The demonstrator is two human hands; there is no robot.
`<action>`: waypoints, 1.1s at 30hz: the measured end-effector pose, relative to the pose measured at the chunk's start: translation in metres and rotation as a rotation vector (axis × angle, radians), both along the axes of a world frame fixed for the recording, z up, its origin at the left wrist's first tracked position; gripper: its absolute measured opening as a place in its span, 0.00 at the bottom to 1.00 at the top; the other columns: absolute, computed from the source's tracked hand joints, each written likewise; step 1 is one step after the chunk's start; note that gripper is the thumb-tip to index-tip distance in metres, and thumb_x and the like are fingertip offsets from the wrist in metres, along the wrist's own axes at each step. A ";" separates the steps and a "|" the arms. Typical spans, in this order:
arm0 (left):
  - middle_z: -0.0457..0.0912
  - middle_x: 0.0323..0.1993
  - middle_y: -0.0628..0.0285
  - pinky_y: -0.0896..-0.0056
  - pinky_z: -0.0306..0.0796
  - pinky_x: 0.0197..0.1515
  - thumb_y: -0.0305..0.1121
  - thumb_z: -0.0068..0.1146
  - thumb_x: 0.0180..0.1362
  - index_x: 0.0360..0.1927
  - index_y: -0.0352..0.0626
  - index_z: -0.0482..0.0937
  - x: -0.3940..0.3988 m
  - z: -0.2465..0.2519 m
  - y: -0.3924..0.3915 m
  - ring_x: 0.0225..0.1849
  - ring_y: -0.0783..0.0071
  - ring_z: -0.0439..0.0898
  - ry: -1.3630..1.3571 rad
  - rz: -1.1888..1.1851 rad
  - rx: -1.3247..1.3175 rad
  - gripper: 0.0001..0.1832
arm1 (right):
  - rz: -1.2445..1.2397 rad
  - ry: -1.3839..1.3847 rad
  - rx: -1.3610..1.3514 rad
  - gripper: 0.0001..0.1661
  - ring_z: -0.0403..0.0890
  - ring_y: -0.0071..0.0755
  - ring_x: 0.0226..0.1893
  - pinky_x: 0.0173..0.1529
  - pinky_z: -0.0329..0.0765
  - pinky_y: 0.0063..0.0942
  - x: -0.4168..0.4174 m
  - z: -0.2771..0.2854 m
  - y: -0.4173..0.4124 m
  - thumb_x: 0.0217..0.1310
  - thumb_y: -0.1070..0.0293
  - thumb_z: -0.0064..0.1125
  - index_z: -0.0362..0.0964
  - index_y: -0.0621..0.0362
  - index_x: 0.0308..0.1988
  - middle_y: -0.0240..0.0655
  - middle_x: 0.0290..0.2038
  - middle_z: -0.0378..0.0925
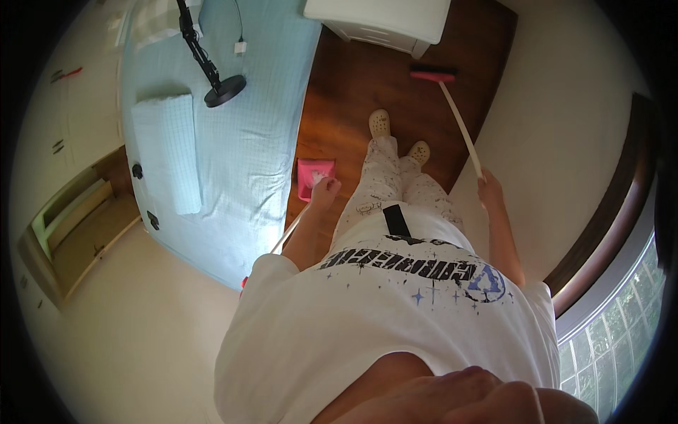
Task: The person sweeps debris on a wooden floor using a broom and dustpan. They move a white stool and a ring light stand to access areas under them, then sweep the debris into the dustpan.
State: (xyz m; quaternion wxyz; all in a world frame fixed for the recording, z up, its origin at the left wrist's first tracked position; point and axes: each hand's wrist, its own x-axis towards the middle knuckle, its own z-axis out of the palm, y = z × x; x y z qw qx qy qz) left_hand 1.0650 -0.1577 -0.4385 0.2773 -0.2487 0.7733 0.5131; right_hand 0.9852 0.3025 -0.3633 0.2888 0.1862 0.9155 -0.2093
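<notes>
My right hand (490, 190) is closed round the upper end of a pale pole; the pole runs down to a pink broom head (431, 76) with dark bristles on the wooden floor. My left hand (326, 191) is curled in front of a pink dustpan (306, 182), which is beside the bed's edge. Some whitish, fluffy material (318, 176) shows between the fingers and the pan; whether the hand touches it is unclear. A pale handle (288, 233) slants down-left behind my left forearm. Whether my left hand grips this handle is hidden.
A bed with a light blue cover (249, 148) lies to the left, bearing a black lamp stand (225, 91) and a folded blue pillow or cloth (167, 153). White furniture (378, 24) stands ahead. A wall (551, 122) and window are on the right, an open drawer (95, 238) far left.
</notes>
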 end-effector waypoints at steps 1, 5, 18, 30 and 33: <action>0.77 0.26 0.57 0.71 0.69 0.32 0.40 0.55 0.49 0.34 0.37 0.74 0.002 0.003 0.002 0.29 0.71 0.77 0.026 -0.043 -0.056 0.16 | -0.039 -0.024 -0.030 0.20 0.70 0.27 0.20 0.23 0.68 0.27 -0.015 -0.005 -0.009 0.60 0.69 0.40 0.61 0.52 0.53 0.42 0.32 0.73; 0.78 0.29 0.53 0.66 0.69 0.36 0.43 0.55 0.48 0.35 0.36 0.74 0.019 0.003 -0.008 0.33 0.62 0.76 0.091 -0.086 -0.176 0.19 | -0.139 -0.081 -0.163 0.20 0.65 0.26 0.16 0.20 0.65 0.26 -0.022 -0.020 -0.022 0.60 0.70 0.40 0.61 0.54 0.54 0.38 0.26 0.70; 0.78 0.28 0.56 0.69 0.70 0.35 0.40 0.54 0.48 0.35 0.38 0.74 0.099 0.025 0.012 0.32 0.68 0.77 -0.095 0.148 -0.122 0.16 | -0.127 -0.158 -0.196 0.21 0.71 0.31 0.28 0.33 0.70 0.26 -0.046 0.017 -0.048 0.60 0.71 0.37 0.60 0.57 0.54 0.42 0.35 0.72; 0.76 0.27 0.64 0.77 0.67 0.23 0.40 0.54 0.50 0.36 0.39 0.73 0.192 0.022 -0.007 0.28 0.77 0.76 -0.310 0.321 0.001 0.16 | -0.065 -0.232 -0.244 0.24 0.67 0.22 0.15 0.15 0.64 0.23 0.046 0.013 -0.029 0.56 0.70 0.45 0.60 0.52 0.54 0.34 0.20 0.68; 0.75 0.27 0.65 0.74 0.69 0.23 0.42 0.54 0.51 0.36 0.40 0.72 0.194 0.024 -0.023 0.26 0.77 0.76 -0.490 0.498 -0.004 0.16 | 0.146 -0.190 -0.211 0.26 0.66 0.21 0.13 0.14 0.64 0.22 0.061 0.004 -0.047 0.53 0.69 0.50 0.59 0.54 0.54 0.33 0.19 0.67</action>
